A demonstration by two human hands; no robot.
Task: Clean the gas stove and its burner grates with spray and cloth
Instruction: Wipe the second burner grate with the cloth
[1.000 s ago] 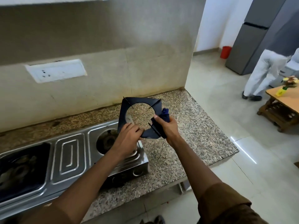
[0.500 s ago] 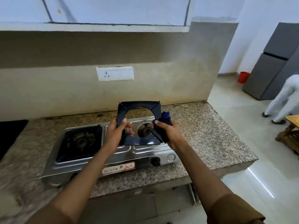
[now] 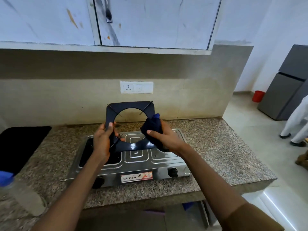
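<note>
- Since half a second ago, the view has tilted up: white wall cabinets (image 3: 150,22) now fill the top, and a spray bottle (image 3: 10,182) (blurred) has entered at lower left.
- One dark burner grate (image 3: 131,108) is held upright above the stove, as before; the left hand (image 3: 101,144) grips its left edge.
- The right hand (image 3: 166,139) clenches one dark blue cloth (image 3: 152,127) against the grate's right side.
- One steel gas stove (image 3: 138,157) on the granite counter (image 3: 216,147); two knobs visible.
- One wall socket (image 3: 136,87), one grey refrigerator (image 3: 283,90), one red bin (image 3: 258,96).
</note>
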